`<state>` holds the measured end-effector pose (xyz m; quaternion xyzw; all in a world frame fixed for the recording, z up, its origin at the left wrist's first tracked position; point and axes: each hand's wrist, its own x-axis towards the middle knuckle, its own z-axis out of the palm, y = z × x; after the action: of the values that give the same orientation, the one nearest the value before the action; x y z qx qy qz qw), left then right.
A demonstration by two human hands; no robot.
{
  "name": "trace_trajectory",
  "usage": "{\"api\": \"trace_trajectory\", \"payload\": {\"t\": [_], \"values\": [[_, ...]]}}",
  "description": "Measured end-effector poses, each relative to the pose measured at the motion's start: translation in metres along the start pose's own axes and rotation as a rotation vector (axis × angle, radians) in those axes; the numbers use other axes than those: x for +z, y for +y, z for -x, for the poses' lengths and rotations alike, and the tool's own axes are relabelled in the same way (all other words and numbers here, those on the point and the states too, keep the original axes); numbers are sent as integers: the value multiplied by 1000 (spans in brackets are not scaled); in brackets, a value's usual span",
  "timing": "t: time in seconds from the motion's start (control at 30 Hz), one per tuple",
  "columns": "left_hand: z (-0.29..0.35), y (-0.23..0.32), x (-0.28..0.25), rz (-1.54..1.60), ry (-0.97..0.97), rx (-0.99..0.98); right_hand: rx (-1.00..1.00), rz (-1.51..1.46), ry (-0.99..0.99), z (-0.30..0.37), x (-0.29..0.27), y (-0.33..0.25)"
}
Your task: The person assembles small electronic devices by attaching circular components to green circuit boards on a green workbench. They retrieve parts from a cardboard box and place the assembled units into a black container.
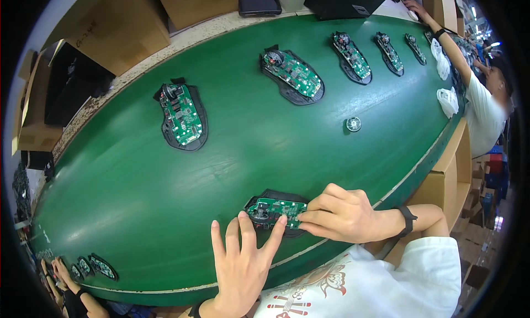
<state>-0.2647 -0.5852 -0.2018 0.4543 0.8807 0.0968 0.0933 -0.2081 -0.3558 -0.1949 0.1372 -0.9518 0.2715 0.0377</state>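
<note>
At the near edge of the worktop [221, 163]: green circuit board [284, 206] in a black shell [275, 194], lying flat under the fingertips of both hands.
Left hand [242, 268]: spread open, fingertips touching the board.
Right hand [345, 216]: fingers bent together at the board's right end; cannot tell whether gripping.
Right of the worktop's middle: small round part [353, 124], lying alone.
Toward the far edge: five more boards [185, 116] in a spaced row.
Past that edge: cardboard boxes [113, 25].

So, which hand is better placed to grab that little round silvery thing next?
Probably the right hand: it's nearer the little round silvery thing on the smooth green table. The left hand lies farther off, fingers spread. Both hands are busy at the green circuit board, though.
</note>
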Motion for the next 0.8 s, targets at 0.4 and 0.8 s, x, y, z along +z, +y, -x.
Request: {"api": "trace_trajectory", "payload": {"t": [0.4, 0.8], "values": [[0, -3, 3, 49, 29, -5, -38, 58, -2, -4, 10, -6], [-3, -16, -17, 65, 82, -120, 34, 43, -57, -20, -40, 0]]}}
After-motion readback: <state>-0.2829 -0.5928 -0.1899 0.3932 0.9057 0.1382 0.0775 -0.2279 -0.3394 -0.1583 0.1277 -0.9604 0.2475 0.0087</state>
